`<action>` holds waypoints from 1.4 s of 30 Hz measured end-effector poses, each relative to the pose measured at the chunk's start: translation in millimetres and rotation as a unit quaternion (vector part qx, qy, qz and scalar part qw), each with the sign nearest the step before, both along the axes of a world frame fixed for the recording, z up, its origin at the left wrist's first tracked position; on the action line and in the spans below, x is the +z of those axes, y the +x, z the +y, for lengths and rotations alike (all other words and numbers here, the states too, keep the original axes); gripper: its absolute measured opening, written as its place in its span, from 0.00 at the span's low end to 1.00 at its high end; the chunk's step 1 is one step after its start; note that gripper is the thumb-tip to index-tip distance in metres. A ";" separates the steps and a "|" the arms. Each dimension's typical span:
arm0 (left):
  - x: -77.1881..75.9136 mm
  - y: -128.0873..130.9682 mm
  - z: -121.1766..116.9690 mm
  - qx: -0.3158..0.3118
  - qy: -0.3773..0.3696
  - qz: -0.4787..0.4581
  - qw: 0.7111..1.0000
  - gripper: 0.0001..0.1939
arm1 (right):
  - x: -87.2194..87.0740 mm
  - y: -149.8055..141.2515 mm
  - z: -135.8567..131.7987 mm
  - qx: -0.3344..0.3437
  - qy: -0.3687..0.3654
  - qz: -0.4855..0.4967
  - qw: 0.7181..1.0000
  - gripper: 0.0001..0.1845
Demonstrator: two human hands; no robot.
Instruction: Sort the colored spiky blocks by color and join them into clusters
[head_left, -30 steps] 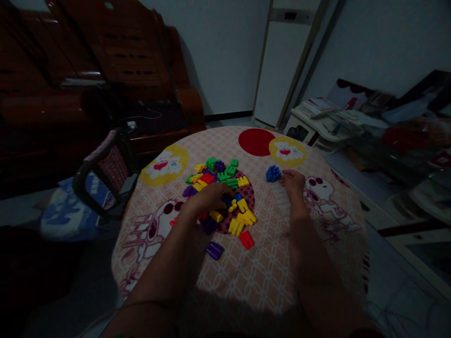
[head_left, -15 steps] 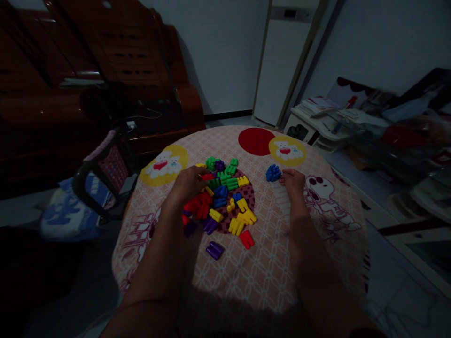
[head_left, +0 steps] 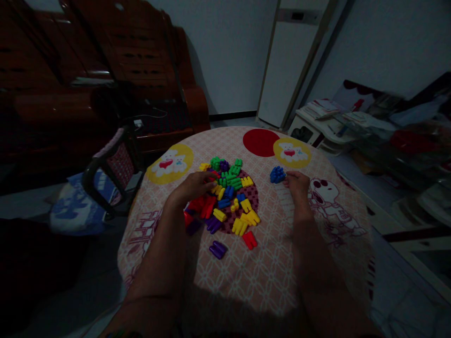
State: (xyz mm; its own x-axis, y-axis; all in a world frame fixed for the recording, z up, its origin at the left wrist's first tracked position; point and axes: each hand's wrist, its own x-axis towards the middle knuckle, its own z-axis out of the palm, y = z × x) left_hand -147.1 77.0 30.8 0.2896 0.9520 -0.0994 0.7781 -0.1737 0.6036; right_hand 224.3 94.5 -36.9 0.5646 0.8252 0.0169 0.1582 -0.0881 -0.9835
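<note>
My left hand (head_left: 193, 188) reaches over the left part of a pile of toy building blocks, its thumb and fingers a little apart among red and yellow pieces. A few red blocks (head_left: 204, 205) lie just below it, partly hidden by the wrist. Yellow blocks (head_left: 240, 227), green blocks (head_left: 230, 180) and blue blocks (head_left: 224, 203) spread to the right. On the right side of the table, my right hand (head_left: 299, 184) pinches the edge of a blue block cluster (head_left: 277, 174), which looks joined from several pieces.
A patterned cloth covers the round table (head_left: 268, 272). Nearer to me lie a single purple block (head_left: 217, 249) and a red block (head_left: 250, 240). A chair (head_left: 116, 164) stands at the left edge, a wooden sofa (head_left: 141, 56) behind, and a cluttered white cabinet (head_left: 317, 122) at the right.
My left hand has shifted slightly down over the pile, uncovering yellow pieces behind it. My right hand stays at the blue cluster. The whole view has moved slightly.
</note>
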 end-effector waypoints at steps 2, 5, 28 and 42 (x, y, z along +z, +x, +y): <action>2.2 3.7 -1.7 -0.011 -0.015 -0.051 0.999 0.23 | 1.5 -1.2 -0.4 -0.003 -0.001 -0.001 1.000 0.12; 7.7 -6.2 -2.9 0.030 -0.004 -0.099 0.995 0.23 | 1.9 -1.9 -0.8 -0.007 0.004 -0.003 1.000 0.12; 0.8 14.0 -2.1 -0.064 -0.020 0.136 0.988 0.14 | 0.0 -0.6 0.4 -0.009 0.002 0.002 1.000 0.13; 10.7 4.1 -3.0 0.022 -0.029 0.134 0.990 0.08 | -1.6 0.9 0.8 0.000 0.016 0.007 1.000 0.13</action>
State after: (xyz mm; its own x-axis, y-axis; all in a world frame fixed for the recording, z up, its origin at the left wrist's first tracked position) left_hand -143.0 74.0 41.4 0.2045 0.9532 -0.2228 0.9179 -0.1076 0.3819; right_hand 225.3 95.3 -38.5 0.5647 0.8245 0.0351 0.1445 -0.0569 -0.9879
